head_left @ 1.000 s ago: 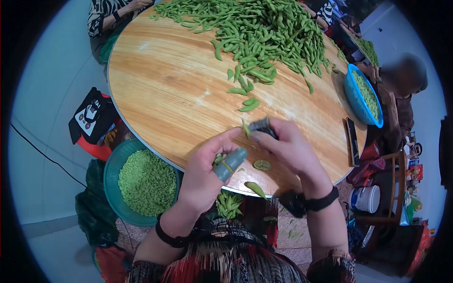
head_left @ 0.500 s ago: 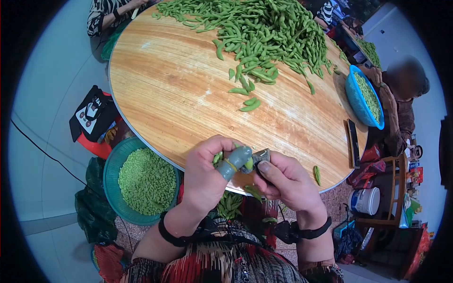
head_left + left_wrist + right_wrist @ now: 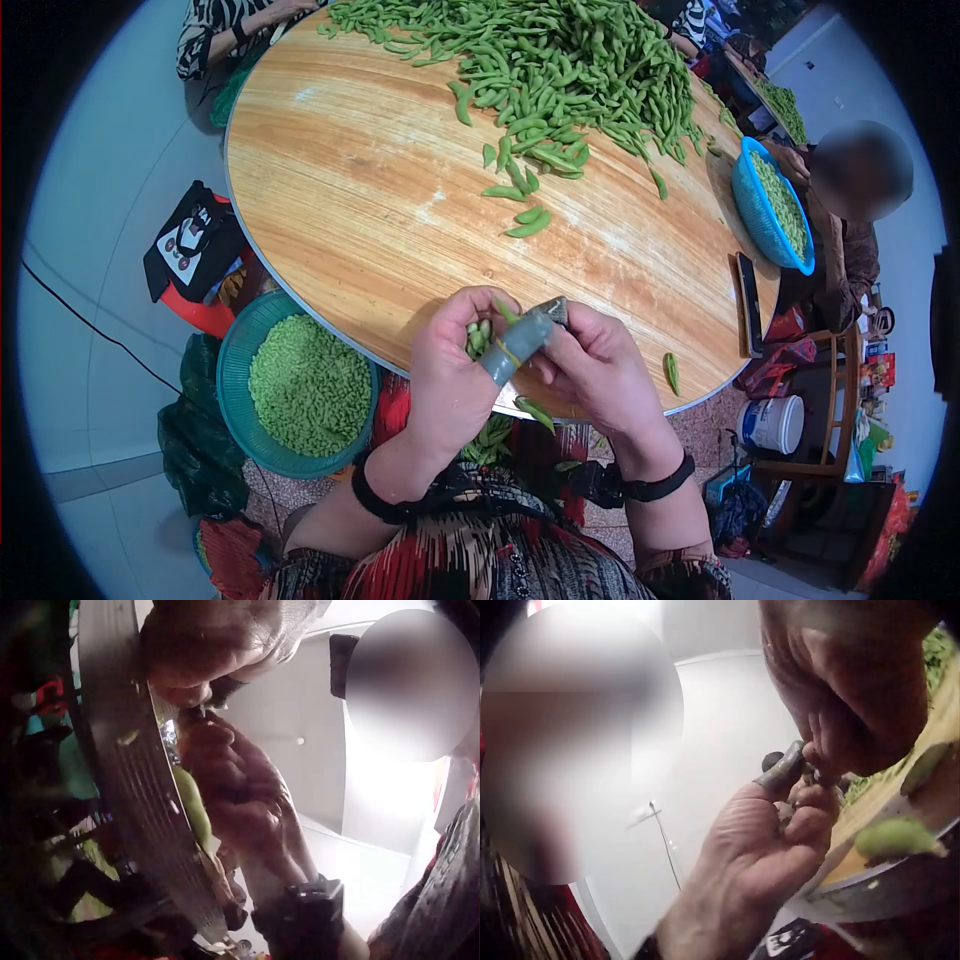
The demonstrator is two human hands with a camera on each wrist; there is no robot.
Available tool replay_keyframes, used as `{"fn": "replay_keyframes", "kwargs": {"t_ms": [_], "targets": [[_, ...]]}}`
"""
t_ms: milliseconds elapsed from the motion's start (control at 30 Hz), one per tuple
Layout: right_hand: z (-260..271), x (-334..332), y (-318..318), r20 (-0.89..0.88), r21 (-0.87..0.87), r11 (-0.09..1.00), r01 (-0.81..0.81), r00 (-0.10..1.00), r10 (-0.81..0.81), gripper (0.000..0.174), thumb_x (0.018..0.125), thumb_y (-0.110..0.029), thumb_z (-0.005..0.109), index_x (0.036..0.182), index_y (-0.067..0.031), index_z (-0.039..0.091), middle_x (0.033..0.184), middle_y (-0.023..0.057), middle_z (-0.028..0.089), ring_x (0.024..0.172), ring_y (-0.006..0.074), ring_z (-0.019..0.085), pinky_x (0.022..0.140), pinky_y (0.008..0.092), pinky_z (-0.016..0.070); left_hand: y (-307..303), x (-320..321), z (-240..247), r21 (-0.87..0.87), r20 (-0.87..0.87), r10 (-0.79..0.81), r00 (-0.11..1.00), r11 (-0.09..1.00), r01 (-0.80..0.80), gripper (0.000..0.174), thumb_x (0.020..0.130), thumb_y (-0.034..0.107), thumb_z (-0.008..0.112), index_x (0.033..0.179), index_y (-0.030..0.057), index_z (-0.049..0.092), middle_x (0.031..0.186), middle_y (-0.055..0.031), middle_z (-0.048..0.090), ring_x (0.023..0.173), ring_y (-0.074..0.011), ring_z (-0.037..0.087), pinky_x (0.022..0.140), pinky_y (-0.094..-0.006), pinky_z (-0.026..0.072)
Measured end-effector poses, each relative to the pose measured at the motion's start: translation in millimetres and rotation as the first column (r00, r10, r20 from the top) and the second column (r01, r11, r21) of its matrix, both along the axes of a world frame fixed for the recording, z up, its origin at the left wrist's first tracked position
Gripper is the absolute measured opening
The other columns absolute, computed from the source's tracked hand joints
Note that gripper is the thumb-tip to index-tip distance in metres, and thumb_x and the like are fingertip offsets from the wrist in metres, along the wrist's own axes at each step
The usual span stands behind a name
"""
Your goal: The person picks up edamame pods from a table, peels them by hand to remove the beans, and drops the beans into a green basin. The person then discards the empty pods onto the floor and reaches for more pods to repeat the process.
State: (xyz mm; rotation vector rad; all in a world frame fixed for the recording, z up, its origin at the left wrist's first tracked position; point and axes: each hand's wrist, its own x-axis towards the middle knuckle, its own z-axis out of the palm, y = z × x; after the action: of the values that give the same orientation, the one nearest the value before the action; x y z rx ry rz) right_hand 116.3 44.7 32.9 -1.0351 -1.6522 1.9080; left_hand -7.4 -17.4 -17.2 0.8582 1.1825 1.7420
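My left hand [image 3: 450, 370] grips a green soybean pod [image 3: 505, 311] between its forefinger and thumb. A grey-green rubber sleeve [image 3: 515, 352] with a yellow band covers that thumb. Several shelled beans [image 3: 478, 338] lie in the curl of its fingers. My right hand [image 3: 608, 375] meets it from the right, thumb and forefinger pinching at the pod's end, which the sleeve partly hides. A dark ribbed cover [image 3: 548, 310] sits at the right fingertips. In the right wrist view the left hand [image 3: 769, 847] and right hand [image 3: 855, 682] touch at their fingertips.
A large heap of pods [image 3: 590, 70] covers the far side of the round wooden table [image 3: 340, 190]. One pod [image 3: 535, 412] lies at the near edge, another [image 3: 671, 374] farther right. A green basket of beans [image 3: 228, 400] stands lower left; a blue basket [image 3: 765, 225] and phone [image 3: 748, 305] are right.
My right hand has come down and in from above the table to meet the left hand. The pod now lies between both hands, and a pod once behind the right forearm shows on the table.
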Motion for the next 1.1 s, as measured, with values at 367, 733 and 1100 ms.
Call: {"fn": "replay_keyframes", "kwargs": {"t_ms": [367, 733, 1100], "targets": [[-13.1, -30.2, 86.1, 0.456, 0.835, 0.453, -0.312, 0.853, -0.253, 0.019, 0.083, -0.020, 0.058, 0.080, -0.0010, 0.055, 0.067, 0.0200, 0.060, 0.066, 0.0368, 0.059, 0.059, 0.0431, 0.0462, 1.2, -22.7, 11.7, -0.074, 0.292, -0.118, 0.949, 0.987, 0.146, 0.030, 0.082, -0.008, 0.044, 0.105, 0.0021, 0.060, 0.084, 0.0021, 0.056, 0.065, -0.0022, 0.045, 0.049, -0.0135, 0.0295], [16.5, -0.9, 25.8, 0.174, 0.141, 0.986, -0.086, 0.983, 0.060, 0.021, 0.088, -0.020, 0.059, 0.081, -0.0006, 0.056, 0.063, -0.0022, 0.051, 0.058, 0.0038, 0.044, 0.050, 0.0211, 0.0371, -0.7, -14.9, 9.7, -0.058, 0.454, -0.166, 0.875, 0.975, 0.215, 0.026, 0.083, -0.001, 0.057, 0.109, -0.0008, 0.060, 0.081, -0.0007, 0.059, 0.063, -0.0008, 0.049, 0.051, -0.0121, 0.0361], [12.9, 20.6, 1.4, -0.188, -0.308, 0.922, -0.233, 0.965, 0.182, 0.020, 0.097, -0.020, 0.041, 0.094, -0.0040, 0.053, 0.065, -0.0038, 0.047, 0.050, 0.0025, 0.033, 0.043, 0.0170, 0.0251, -3.5, -11.1, 18.5, -0.137, 0.238, -0.076, 0.968, 0.984, 0.111, 0.013, 0.083, 0.001, 0.056, 0.095, -0.0018, 0.062, 0.074, -0.0013, 0.059, 0.061, -0.0019, 0.048, 0.047, -0.0135, 0.0320]]}}
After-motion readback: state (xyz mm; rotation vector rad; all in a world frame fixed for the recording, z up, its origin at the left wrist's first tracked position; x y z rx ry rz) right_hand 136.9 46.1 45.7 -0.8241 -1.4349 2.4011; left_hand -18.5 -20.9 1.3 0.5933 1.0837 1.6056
